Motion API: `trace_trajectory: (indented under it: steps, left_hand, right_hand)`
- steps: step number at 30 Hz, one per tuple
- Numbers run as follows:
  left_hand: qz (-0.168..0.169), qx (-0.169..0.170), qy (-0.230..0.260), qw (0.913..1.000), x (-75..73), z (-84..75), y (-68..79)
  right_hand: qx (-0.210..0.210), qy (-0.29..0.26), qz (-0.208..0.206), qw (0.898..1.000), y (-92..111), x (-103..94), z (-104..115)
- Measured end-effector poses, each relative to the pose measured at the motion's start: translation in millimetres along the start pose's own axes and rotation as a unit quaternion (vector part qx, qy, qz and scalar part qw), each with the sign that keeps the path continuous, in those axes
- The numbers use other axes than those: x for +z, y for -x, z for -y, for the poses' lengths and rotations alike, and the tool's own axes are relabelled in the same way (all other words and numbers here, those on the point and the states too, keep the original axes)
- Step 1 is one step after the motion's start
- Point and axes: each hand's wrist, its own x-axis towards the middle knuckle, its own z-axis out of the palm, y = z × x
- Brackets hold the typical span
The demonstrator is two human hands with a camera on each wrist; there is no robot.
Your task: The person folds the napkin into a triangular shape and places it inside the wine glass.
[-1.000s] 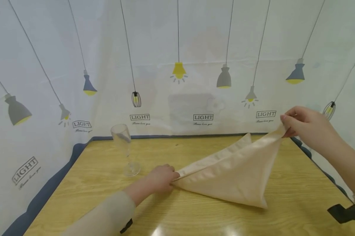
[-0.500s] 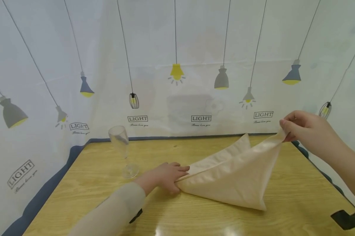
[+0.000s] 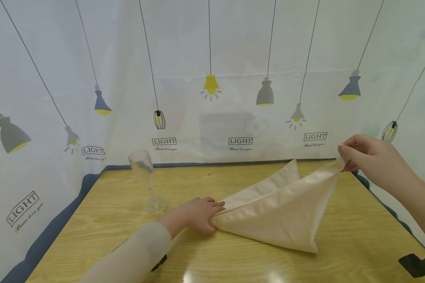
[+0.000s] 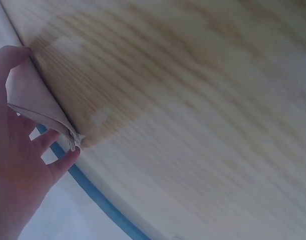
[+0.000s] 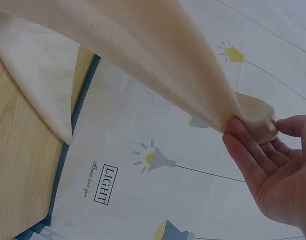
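A cream cloth napkin (image 3: 269, 212), folded to a triangle, spans the gap between the two hands over the wooden table. The left hand (image 3: 198, 215) lies at its low left corner with fingers spread; in the left wrist view, thumb and fingertips touch the cloth (image 4: 35, 92) well apart from each other. Raised at the right, the right hand (image 3: 369, 153) pinches the opposite corner between thumb and fingers. In the right wrist view, a bit of cloth (image 5: 260, 117) bends over past those fingers. A second pointed flap stands up behind the front layer.
A clear stemmed glass (image 3: 141, 169) stands upright on the table (image 3: 110, 236), beyond the left forearm. A white curtain (image 3: 184, 90) printed with lamps hangs behind the table and along both sides. Dark straps show near both wrists.
A second ago the left fingers pinched the cloth's left corner; they have since spread and shifted slightly right along it. The right hand keeps its grip, with little movement.
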Motion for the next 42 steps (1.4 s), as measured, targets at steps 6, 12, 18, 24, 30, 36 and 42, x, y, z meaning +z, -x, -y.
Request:
trace_trajectory:
  steps: [6,12,18,24,30,36,42]
  left_hand:
    - [-0.011,-0.004,-0.010,0.9999,0.0,-4.7,0.7]
    - [-0.019,-0.009,-0.022,0.9995,5.8,-3.8,3.1]
    - [-0.027,-0.011,0.001,0.9996,7.1,-3.5,3.6]
    - [-0.029,-0.007,-0.013,0.9995,10.0,-4.3,5.0]
    - [-0.027,-0.004,-0.005,0.9996,14.6,-0.9,15.4]
    - [-0.018,-0.024,0.018,0.9994,13.9,-1.4,33.3]
    - [0.004,-0.037,0.037,0.9986,11.9,-4.2,49.8]
  right_hand:
    - [0.002,0.004,-0.002,1.000,0.7,0.2,-2.6]
    - [0.002,0.001,0.002,1.000,0.9,0.6,-4.6]
    - [-0.002,-0.004,0.002,1.000,1.4,0.7,-3.8]
    - [0.000,-0.005,0.011,1.000,0.5,2.3,-0.2]
    - [-0.014,-0.015,0.030,0.999,-2.4,1.0,-0.3]
    - [-0.016,-0.027,0.038,0.999,-13.1,6.0,2.1]
    - [-0.018,-0.028,0.043,0.999,-20.6,10.0,2.7]
